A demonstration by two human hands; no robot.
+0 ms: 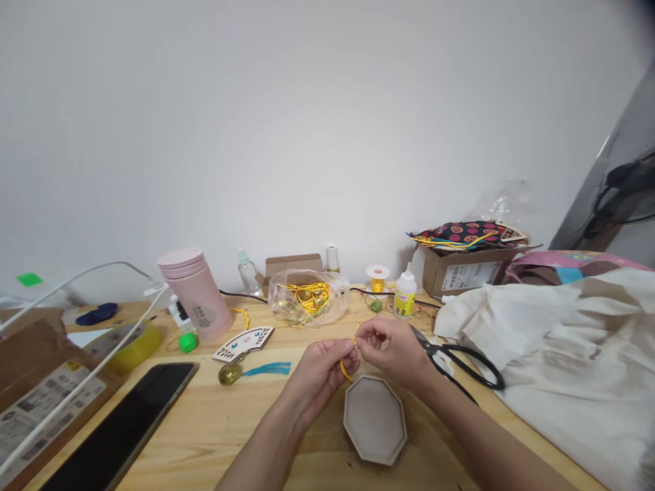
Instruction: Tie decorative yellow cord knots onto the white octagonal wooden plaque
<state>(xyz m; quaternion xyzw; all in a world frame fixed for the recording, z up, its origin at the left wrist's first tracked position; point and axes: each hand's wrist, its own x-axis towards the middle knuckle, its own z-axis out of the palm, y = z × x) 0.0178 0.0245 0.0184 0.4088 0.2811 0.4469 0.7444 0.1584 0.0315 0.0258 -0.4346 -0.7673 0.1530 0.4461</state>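
My left hand (323, 372) and my right hand (389, 346) meet above the middle of the wooden table. Both are closed, thumb against fingers, on a thin yellow cord (345, 370). A loop of it hangs below my left fingertips, and a short end rises by my right fingers. Just below the hands lies an octagonal tray (375, 419) with a raised rim. Black-handled scissors (460, 361) lie beside my right forearm, their blades partly hidden. Left of my hands are a fan-shaped plaque (244, 343) and a brass-coloured round piece (230, 373) with a blue tassel (269, 369).
Behind stand a plastic bag of yellow cords (308, 298), a cord spool (377, 279) and a glue bottle (405, 294). A pink tumbler (197, 296), a phone (123, 426) and a cardboard box (46, 389) occupy the left. White cloth (557, 361) covers the right.
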